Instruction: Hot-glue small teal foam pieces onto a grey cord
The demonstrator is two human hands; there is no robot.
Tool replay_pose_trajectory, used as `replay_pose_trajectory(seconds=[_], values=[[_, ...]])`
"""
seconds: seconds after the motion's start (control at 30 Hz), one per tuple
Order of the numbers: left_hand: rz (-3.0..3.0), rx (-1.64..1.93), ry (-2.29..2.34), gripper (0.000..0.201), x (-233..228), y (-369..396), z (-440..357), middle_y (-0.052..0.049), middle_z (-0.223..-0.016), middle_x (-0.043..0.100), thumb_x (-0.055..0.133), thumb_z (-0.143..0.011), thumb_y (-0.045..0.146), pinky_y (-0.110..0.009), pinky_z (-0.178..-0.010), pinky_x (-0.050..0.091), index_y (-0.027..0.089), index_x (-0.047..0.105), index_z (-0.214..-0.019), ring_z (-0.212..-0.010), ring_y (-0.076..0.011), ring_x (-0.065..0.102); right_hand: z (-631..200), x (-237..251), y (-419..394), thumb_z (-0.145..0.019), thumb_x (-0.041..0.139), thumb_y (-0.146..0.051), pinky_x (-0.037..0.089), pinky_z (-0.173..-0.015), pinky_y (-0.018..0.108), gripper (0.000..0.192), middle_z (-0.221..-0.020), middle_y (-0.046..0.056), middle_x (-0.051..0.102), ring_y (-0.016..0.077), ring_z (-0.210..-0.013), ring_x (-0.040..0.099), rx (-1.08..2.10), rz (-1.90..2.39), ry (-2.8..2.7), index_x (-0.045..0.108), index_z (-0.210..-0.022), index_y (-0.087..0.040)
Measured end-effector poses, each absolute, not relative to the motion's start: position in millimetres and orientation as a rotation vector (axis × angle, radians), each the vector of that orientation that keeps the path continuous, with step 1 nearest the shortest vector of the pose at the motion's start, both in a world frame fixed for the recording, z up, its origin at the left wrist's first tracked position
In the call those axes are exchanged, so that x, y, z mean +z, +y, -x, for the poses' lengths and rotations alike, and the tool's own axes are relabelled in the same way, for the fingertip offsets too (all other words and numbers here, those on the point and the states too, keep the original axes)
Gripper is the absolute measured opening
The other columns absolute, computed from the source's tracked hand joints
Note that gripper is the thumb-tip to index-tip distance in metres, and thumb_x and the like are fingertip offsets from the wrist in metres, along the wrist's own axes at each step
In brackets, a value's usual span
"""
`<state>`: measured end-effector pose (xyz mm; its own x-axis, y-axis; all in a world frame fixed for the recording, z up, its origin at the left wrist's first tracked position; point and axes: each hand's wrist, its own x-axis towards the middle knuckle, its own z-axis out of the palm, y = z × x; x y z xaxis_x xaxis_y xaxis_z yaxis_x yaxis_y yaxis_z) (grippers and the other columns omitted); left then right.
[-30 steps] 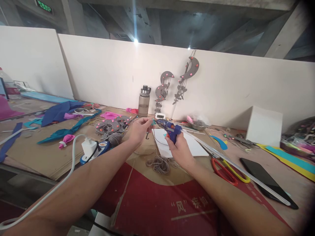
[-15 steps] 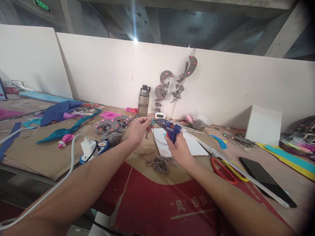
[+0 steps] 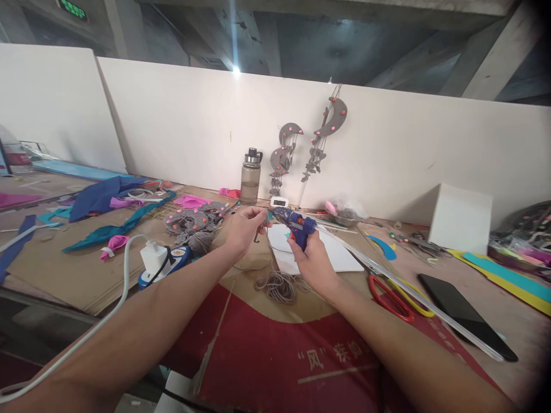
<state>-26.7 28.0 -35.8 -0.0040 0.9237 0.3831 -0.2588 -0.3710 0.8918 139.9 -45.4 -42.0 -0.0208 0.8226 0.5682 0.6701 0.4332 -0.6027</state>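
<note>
A blue hot glue gun (image 3: 299,223) is gripped in my right hand (image 3: 317,261), its nozzle pointing left. A long clear glue stick (image 3: 387,272) runs out of its back toward the lower right. Between the fingertips of my left hand (image 3: 247,229) is a small teal piece (image 3: 270,217), right at the nozzle; its exact shape is too small to make out. Below both hands lie a white sheet (image 3: 340,261) and a loose coil of grey-brown yarn (image 3: 279,288). Thin cord trails between the coil and the sheet.
Red-handled scissors (image 3: 391,299) and a black phone (image 3: 462,312) lie on the right. A water bottle (image 3: 250,178) and small digital timer (image 3: 279,202) stand behind. Grey felt pieces with pink dots (image 3: 193,221), a power strip (image 3: 172,267) and a white cable (image 3: 127,269) are left.
My left fingers have shifted very slightly, with the teal piece still by the nozzle. The glue gun and my right hand have hardly moved.
</note>
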Motion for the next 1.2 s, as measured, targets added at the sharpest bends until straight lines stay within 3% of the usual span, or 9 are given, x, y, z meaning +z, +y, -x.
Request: replay_pose_trajectory(seconds=[0.97,1.2], values=[[-1.243,1.583,0.744,0.023,-35.2,28.9,28.6,-0.002,-0.074,0.063,0.069,-0.067,0.035,-0.021,-0.049,0.041,0.015,0.061,-0.076,-0.062,-0.0126,0.062,-139.9,-42.3,-46.1,-0.087,0.047,-0.038,0.048,-0.073,0.038,0.026,-0.095,0.014,0.065,0.0230,-0.082,0.061,0.215,1.258,-1.733,0.047,-0.102,-0.017],[-1.215,1.602,0.721,0.022,-32.4,28.5,29.4,0.000,-0.067,0.061,0.070,-0.066,0.034,-0.021,-0.047,0.040,0.016,0.061,-0.075,-0.060,-0.0122,0.061,-139.6,-45.1,-44.6,-0.086,0.047,-0.038,0.048,-0.076,0.040,0.025,-0.095,0.015,0.065,0.0240,-0.083,0.060,0.199,1.270,-1.738,0.047,-0.099,-0.017]])
